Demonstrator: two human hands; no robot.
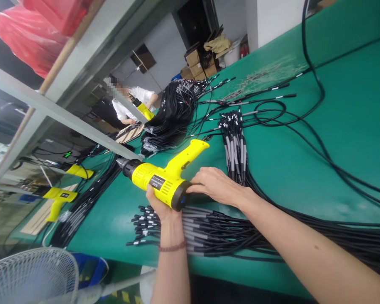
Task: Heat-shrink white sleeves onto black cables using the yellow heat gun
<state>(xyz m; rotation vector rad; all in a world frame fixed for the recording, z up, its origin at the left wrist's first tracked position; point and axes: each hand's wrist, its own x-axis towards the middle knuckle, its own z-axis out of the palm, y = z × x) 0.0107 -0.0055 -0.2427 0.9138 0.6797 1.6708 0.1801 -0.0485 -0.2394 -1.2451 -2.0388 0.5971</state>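
Observation:
A yellow heat gun with a black nozzle lies across my left hand, its handle pointing up and right. My left fingers wrap its barrel from below, the thumb beside the black label. At the black rear cap, my right hand has its fingertips bent together against the gun. What exactly those fingertips grip is partly hidden. Under the gun and both wrists lies a bundle of black cables with grey sleeves and white marks. Another sleeved cable bundle stands just beyond my right hand.
A large heap of black cables lies farther along the green table. More yellow heat guns sit at the left by a cable bundle. A white fan stands lower left, below a metal shelf frame. A person in white sleeves works beyond.

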